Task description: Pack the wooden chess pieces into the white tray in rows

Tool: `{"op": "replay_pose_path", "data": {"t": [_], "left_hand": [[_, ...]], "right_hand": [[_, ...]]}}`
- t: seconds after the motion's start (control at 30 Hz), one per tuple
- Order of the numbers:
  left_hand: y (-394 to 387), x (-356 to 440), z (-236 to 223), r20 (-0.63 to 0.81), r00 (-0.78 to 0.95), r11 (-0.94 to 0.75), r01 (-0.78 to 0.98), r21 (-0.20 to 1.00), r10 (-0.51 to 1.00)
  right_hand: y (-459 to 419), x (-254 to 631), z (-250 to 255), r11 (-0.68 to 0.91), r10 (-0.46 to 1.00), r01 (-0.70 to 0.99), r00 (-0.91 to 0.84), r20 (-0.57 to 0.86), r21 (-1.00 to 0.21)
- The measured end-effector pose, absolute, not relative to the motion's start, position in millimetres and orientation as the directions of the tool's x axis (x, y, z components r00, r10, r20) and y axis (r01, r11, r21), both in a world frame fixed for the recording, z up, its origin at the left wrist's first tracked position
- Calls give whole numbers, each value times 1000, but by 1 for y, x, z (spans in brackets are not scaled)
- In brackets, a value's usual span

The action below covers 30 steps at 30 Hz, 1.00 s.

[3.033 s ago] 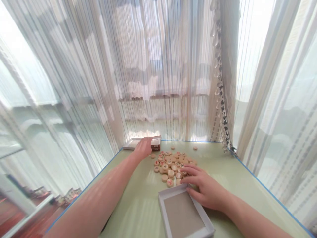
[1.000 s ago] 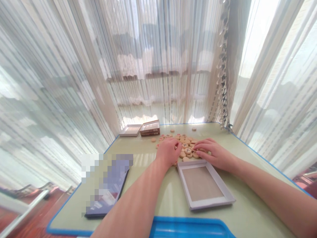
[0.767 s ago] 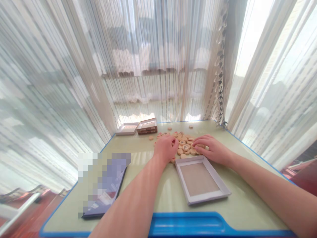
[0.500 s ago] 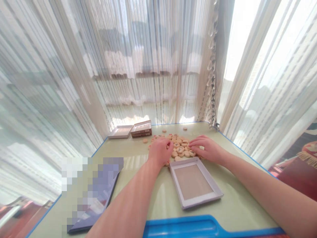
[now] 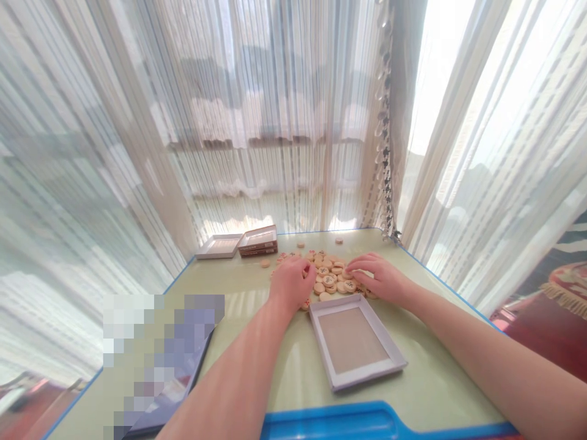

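A heap of round wooden Chinese chess pieces [image 5: 328,280], marked with red or black characters, lies on the pale green table. At the heap's left side is my left hand [image 5: 291,280], its fingers curled and thumb brought in close to them; whatever it holds is hidden. My right hand [image 5: 375,275] rests against the heap's right side, fingers stretched out and touching pieces. Just in front of the heap stands a shallow white box half [image 5: 355,339] with a beige inside and no pieces in it.
At the far left edge are a flat white tray [image 5: 219,245] and a brown box [image 5: 258,242]. Several loose pieces [image 5: 339,241] lie beyond the heap. A dark-edged tablet-like object [image 5: 202,354], partly pixelated, is at left. A blue moulded edge [image 5: 330,421] borders the table [image 5: 440,366] nearest me.
The whole view has shifted slightly, with things sitting a little further left and lower. Both hands stay at the heap with nearly the same finger positions.
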<state>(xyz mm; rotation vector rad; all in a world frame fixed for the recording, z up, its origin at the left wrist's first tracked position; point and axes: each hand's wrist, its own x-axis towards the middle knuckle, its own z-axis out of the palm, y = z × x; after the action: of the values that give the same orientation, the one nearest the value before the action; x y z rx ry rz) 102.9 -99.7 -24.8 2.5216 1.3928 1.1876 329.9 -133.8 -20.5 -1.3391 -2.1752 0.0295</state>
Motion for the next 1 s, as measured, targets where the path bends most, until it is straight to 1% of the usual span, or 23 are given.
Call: {"op": "replay_pose_path", "data": {"t": [0.13,0.23,0.33,0.43,0.57,0.77,0.87,1.0], "left_hand": [[-99,103,-25,619,300,-604,709,364,726],[-99,104,-25,631,305,-608,717,341,714],[-99,103,-24,689,289,-627,718,303,664],[-99,100,-23,733,233,-619,721,310,639],[-97,97,-24,722,195,-567,761,316,664],[-97,97,-25,689,105,-460,814,354,717],[-97,96,-25,668,108,-448,818,361,736],[-97,97,-25,638,143,-455,816,357,757]], "right_hand": [[-137,329,-20,529,816,805,-397,420,-267],[-136,330,-22,510,831,819,-389,398,-264],[-135,330,-21,502,831,821,-371,414,-271],[-138,329,-17,511,822,811,-365,436,-285],[-144,328,-11,544,818,783,-414,400,-303],[-139,331,-14,504,847,793,-377,374,-342],[-140,331,-13,514,835,793,-377,400,-327],[-145,328,-9,565,809,763,-436,395,-315]]}}
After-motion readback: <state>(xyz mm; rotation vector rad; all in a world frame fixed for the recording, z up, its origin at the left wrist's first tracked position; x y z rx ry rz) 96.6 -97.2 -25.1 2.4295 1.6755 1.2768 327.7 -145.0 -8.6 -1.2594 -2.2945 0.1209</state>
